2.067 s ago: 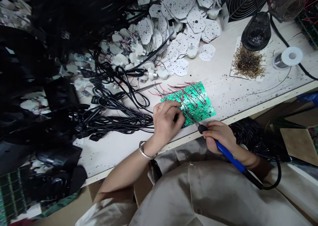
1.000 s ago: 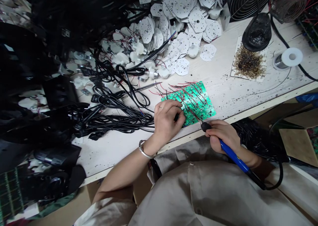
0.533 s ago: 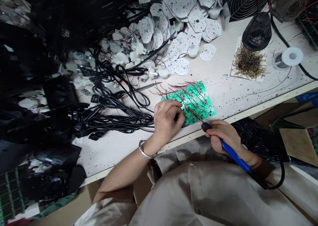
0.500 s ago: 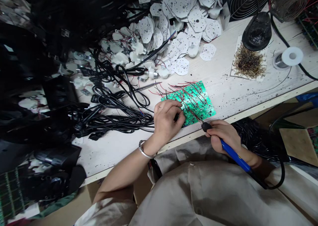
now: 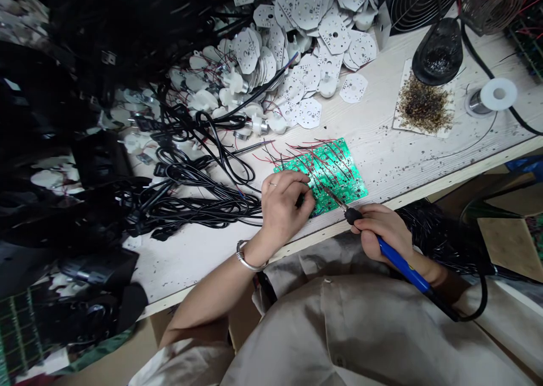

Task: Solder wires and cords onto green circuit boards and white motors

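The right hand point(image 5: 382, 230) is gripping the blue soldering iron point(image 5: 399, 264), its tip resting on the green circuit board point(image 5: 335, 171) just ahead of the knuckles. The left hand point(image 5: 282, 205) is pinching together at the board's near-left corner on the surface point(image 5: 394, 154).

White round LED boards point(image 5: 305, 29) heap behind tangled black cords point(image 5: 190, 202); a solder spool point(image 5: 494, 95) lies near a pad point(image 5: 424, 112) strewn with brown crumbs, perhaps solder dross.

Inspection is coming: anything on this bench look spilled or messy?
Yes. Brown burnt crumbs heap on the white pad beside the black stand, dark specks dot the white bench, and black cables lie tangled left of the green circuit board.
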`<state>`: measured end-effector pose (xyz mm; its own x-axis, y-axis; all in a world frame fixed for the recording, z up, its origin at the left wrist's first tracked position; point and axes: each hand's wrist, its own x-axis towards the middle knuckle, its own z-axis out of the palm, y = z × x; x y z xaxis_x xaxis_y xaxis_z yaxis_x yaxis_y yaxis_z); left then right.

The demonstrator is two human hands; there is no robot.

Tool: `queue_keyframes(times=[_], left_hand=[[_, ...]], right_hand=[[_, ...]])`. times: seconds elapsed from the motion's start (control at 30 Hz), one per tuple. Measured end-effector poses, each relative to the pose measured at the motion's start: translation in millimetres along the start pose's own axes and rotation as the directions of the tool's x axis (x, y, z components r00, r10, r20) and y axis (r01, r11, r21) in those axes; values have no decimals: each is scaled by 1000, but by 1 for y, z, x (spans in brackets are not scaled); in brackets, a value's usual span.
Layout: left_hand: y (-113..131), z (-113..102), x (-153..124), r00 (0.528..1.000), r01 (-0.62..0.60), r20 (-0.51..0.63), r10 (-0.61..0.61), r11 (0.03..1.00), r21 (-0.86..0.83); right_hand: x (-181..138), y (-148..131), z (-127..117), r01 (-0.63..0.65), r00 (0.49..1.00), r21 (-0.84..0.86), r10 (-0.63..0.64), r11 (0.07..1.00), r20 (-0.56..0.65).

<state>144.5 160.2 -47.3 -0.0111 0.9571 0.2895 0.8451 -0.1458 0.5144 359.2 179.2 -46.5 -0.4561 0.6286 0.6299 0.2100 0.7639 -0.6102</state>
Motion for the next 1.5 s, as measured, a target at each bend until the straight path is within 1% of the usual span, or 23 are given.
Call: queue_keyframes(times=[0.07, 0.17, 0.33, 0.43, 0.5, 0.6, 0.7, 0.83, 0.93, 1.1, 1.17, 1.37, 1.5], left_hand=[[0, 0, 0, 1000, 3, 2, -3, 1000, -3], [0, -1, 0, 1000, 8, 3, -8, 1000, -17], [-4, -3, -2, 1000, 12, -7, -13, 996, -86], [-7, -5, -4, 1000, -12, -13, 11, 992, -123], [-7, -6, -4, 999, -38, 1, 38, 991, -126], [-6, -8, -4, 996, -62, 55, 67, 994, -87], [-1, -9, -3, 993, -61, 104, 62, 998, -11], [5, -11, 0, 983, -106, 158, 93, 992, 74], [9, -13, 1, 979, -93, 190, 69, 989, 119], [15, -13, 3, 982, -28, 190, -1, 989, 146], [17, -12, 3, 984, -20, 179, -8, 988, 154], [17, -11, 2, 985, -19, 174, -10, 986, 165], [17, -11, 3, 984, -20, 177, -10, 986, 167]], right_hand=[[-1, 0, 1, -3, 1000, 6, 3, 1000, -6], [-2, 1, 2, -7, 999, 12, 7, 1000, -50], [-1, 0, 2, -24, 998, 14, 25, 1000, -54], [-1, -1, 0, -22, 998, 3, 22, 1000, -64], [-1, -1, -1, -13, 999, 0, 13, 1000, -49], [0, 0, -2, -3, 999, 5, 3, 1000, -35], [-1, 1, -2, -1, 999, 11, 2, 1000, -33], [-8, 1, -1, -72, 997, 6, 72, 997, 13], [-12, 0, 1, -114, 993, 10, 114, 993, 19], [-10, 1, 3, -79, 997, 72, 80, 994, -12], [-8, 1, 4, -70, 997, 81, 71, 994, 0], [-13, 2, 6, -69, 996, 39, 67, 997, 61], [-16, 3, 7, -41, 998, 33, 39, 999, 52]])
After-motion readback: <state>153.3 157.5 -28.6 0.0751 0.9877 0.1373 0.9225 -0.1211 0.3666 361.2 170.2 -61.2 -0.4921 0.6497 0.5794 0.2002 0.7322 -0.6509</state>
